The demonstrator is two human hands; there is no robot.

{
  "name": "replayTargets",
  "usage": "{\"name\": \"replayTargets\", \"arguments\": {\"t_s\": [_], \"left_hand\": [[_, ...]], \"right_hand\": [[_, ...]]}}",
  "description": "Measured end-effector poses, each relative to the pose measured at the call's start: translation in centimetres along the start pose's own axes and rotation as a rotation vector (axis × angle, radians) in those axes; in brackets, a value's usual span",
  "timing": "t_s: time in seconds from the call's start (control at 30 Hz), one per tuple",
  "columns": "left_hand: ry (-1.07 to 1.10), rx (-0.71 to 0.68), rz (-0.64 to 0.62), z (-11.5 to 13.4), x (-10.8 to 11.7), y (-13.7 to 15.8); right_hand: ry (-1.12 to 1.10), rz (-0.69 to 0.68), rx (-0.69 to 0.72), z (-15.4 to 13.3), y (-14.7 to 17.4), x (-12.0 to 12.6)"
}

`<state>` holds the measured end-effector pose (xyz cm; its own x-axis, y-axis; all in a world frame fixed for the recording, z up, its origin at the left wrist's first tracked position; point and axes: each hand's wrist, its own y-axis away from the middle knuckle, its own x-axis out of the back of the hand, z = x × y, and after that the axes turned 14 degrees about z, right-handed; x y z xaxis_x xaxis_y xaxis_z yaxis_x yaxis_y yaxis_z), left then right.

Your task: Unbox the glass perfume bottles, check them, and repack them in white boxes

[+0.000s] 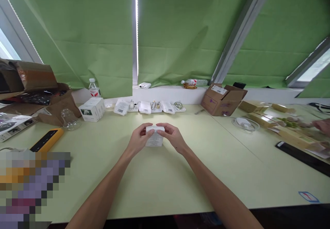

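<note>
Both hands (138, 139) (175, 138) hold a white box (154, 142), its fine print (155, 138) seemingly illegible.

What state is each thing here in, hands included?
Held white box: upright, closure unclear
Left hand: gripping its upper left
Right hand: gripping its upper right
Left bottle: standing, capped
Ledge bottle: lying sideways
Right carton: closure unclear
White corded adapter: cord coiled
Green blinds: lowered

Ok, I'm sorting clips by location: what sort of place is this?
Likely a shared indoor workroom: a broad table bearing a brown cardboard box, green blinds behind it, and another person's hand at the right edge.
</note>
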<state>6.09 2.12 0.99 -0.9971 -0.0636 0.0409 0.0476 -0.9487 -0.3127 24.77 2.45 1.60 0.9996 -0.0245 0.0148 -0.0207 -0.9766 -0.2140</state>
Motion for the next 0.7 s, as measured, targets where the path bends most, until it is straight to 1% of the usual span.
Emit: {"name": "replayTargets", "arguments": {"t_s": [0.1, 0.37, 0.7], "left_hand": [[0.008, 0.003, -0.02, -0.04, 0.17, -0.08], [0.001, 0.016, -0.02, 0.08, 0.18, -0.08], [-0.024, 0.015, 0.008, 0.06, 0.12, -0.24]], "right_hand": [[0.006, -0.005, -0.003, -0.1, -0.04, 0.02], [-0.032, -0.023, -0.009, -0.25, 0.06, -0.04], [-0.001, -0.006, -0.003, -0.16, 0.03, -0.1]]}}
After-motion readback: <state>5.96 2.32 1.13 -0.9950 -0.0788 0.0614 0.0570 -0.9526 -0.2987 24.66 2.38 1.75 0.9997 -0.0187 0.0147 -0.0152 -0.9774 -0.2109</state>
